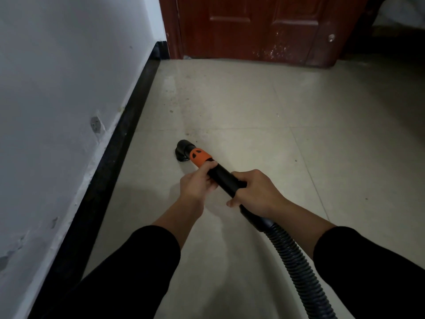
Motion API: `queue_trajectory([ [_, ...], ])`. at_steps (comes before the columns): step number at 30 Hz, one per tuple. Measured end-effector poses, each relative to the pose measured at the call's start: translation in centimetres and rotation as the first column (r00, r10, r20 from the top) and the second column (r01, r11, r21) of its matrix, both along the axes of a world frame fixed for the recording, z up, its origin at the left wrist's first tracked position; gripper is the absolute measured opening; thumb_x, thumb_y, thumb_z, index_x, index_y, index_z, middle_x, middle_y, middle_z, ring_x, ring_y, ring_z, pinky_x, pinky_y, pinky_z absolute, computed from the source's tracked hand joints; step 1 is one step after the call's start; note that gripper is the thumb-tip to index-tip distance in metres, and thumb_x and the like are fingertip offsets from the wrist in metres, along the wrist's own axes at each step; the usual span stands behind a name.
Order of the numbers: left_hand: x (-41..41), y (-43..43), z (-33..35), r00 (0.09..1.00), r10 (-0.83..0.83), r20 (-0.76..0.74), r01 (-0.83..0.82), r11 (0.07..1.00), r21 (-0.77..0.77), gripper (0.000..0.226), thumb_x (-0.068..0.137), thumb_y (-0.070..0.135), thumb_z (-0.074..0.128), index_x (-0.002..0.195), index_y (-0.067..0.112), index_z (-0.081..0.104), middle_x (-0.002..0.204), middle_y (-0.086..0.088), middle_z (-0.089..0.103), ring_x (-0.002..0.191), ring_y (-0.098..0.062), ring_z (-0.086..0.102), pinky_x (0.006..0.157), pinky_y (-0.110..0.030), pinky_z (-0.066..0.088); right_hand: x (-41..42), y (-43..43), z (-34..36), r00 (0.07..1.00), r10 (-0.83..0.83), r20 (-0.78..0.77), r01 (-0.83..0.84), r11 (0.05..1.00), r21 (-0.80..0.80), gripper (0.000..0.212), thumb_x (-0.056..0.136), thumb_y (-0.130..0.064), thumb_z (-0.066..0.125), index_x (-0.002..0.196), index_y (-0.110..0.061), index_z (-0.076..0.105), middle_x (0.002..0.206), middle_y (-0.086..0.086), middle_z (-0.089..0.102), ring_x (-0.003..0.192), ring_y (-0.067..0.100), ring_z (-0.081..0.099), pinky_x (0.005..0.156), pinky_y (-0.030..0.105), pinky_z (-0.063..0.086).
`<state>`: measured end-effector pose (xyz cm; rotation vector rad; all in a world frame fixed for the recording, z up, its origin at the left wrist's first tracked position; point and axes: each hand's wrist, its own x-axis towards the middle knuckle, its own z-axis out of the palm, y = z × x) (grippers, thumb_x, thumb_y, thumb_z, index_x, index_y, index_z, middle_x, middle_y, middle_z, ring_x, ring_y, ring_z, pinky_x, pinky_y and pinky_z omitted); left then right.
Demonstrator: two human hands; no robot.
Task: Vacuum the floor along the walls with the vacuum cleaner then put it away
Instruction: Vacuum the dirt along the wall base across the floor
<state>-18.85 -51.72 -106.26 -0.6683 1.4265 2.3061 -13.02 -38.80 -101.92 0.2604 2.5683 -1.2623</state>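
item: vacuum wand (224, 177), black tube with an orange collar (200, 157), ending in a small round brush nozzle (182, 150)
position: nozzle down on the tiled floor (253, 107), apart from the black skirting board (128, 125), floor showing between them
long axis: runs from the hands forward and to the left, nozzle end farthest from the person, angled toward the wall (57, 77)
left hand (197, 185): wrapped round the tube just behind the orange collar, fingers closed on it; the nearer hand to the nozzle
right hand (255, 192): clamped on the tube farther back, where the ribbed hose (296, 261) joins
hose: trails back to the right and out of the bottom of the frame; the machine's body is not in view
ahead: dusty specks on the tiles between nozzle and reddish-brown door (253, 26)
judged step: edge pass under way; nozzle needs to go left to meet the skirting
containers: none in view
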Motion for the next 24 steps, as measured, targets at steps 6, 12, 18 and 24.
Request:
queue_trajectory([
  [6,0.3,1.8,0.0,0.999,-0.048,0.004,0.048,0.999,0.007,0.014,0.082,0.010,0.074,0.089,0.001,0.066,0.074,-0.007,0.075,0.074,-0.014,0.074,0.070,-0.025,0.060,0.7,1.7,0.1,0.999,-0.040,0.002,0.040,0.999,0.013,0.023,0.067,-0.006,0.078,0.086,-0.013,0.066,0.066,0.002,0.058,0.060,0.019,0.056,0.059,0.026,0.046],
  [12,0.8,3.7,0.1,0.996,-0.085,0.007,0.085,0.995,0.044,0.016,0.081,0.009,0.075,0.091,0.001,0.066,0.076,-0.008,0.076,0.075,-0.014,0.074,0.071,-0.025,0.060,1.6,3.5,0.2,0.997,-0.079,0.008,0.079,0.997,0.016,0.026,0.067,-0.006,0.077,0.087,-0.017,0.068,0.065,0.000,0.058,0.058,0.016,0.055,0.055,0.023,0.043],
  [18,1.3,5.4,0.1,0.994,-0.112,0.018,0.111,0.993,0.037,0.016,0.081,0.010,0.075,0.090,0.001,0.066,0.076,-0.008,0.076,0.075,-0.015,0.074,0.076,-0.028,0.059,2.5,5.1,0.4,0.995,-0.100,0.019,0.099,0.995,0.014,0.027,0.068,-0.005,0.076,0.091,-0.017,0.068,0.066,0.001,0.059,0.059,0.017,0.055,0.055,0.024,0.042],
  [24,2.6,7.1,0.6,0.988,-0.151,0.027,0.150,0.988,0.038,0.014,0.082,0.010,0.074,0.090,0.001,0.066,0.074,-0.007,0.075,0.072,-0.013,0.074,0.076,-0.027,0.059,3.8,6.7,0.5,0.992,-0.124,0.029,0.124,0.992,0.006,0.029,0.067,-0.004,0.076,0.092,-0.018,0.070,0.063,-0.001,0.058,0.057,0.015,0.055,0.052,0.021,0.041],
])
